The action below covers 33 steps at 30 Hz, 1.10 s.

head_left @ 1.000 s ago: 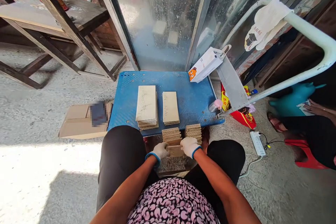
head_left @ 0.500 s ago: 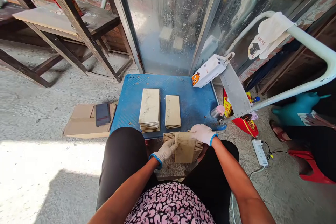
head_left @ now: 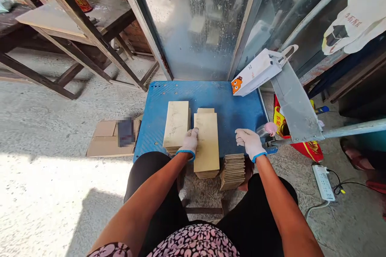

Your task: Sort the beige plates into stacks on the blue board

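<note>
My left hand point(head_left: 189, 141), in a white glove with a blue cuff, grips the left edge of a thin tan wooden panel point(head_left: 206, 141) held flat above the right-hand stack point(head_left: 205, 111) on the blue platform point(head_left: 235, 108). A taller stack of panels point(head_left: 176, 124) lies just left of it. My right hand point(head_left: 249, 141), gloved the same way, hovers over the platform's near right edge, fingers loosely curled and holding nothing. Below it, between my knees, stands a stack of panels on edge point(head_left: 233, 170).
A white paper bag point(head_left: 256, 73) with an orange figure lies at the platform's far right corner. Flattened cardboard point(head_left: 111, 138) sits on the concrete at left, a power strip point(head_left: 322, 180) at right. Wooden trestle legs point(head_left: 87, 36) and a glass panel point(head_left: 199, 20) stand behind.
The panel I held upright between my knees has been laid flat and carried forward over the right stack. My right hand has let go of it and moved right.
</note>
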Each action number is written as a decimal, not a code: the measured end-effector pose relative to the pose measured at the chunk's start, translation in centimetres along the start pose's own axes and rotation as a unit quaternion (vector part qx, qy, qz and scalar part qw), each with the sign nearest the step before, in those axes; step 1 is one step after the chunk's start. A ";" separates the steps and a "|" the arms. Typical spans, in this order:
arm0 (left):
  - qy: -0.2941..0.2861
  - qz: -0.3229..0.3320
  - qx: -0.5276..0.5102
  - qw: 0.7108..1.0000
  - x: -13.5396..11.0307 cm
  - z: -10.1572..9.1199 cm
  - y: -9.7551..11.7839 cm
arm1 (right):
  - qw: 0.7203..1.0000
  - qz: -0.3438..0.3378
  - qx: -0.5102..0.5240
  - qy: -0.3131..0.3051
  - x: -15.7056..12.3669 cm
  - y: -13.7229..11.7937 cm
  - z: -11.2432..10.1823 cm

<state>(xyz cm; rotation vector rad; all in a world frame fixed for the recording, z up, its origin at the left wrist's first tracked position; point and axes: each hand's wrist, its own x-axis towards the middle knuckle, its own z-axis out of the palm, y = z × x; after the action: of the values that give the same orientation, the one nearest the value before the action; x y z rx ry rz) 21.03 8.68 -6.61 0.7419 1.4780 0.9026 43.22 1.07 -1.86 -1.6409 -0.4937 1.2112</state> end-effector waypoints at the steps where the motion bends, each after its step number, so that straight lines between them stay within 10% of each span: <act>1: 0.010 0.008 0.013 1.000 1.2 0.3 0.0 | 1.000 0.010 0.009 0.011 0.3 0.3 0.1; 12: 0.055 -0.008 0.153 0.987 9.5 2.5 -3.5 | 0.991 0.005 -0.117 -0.061 2.9 1.3 1.1; 33: 0.082 -0.009 0.271 0.959 9.8 4.0 -2.0 | 0.974 0.041 -0.209 -0.076 2.3 -0.6 1.5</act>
<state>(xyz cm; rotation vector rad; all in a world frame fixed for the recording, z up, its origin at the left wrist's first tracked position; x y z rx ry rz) 24.12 16.56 -13.23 1.0666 1.9076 0.5512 43.03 3.79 -2.45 -1.9436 -0.8288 1.3671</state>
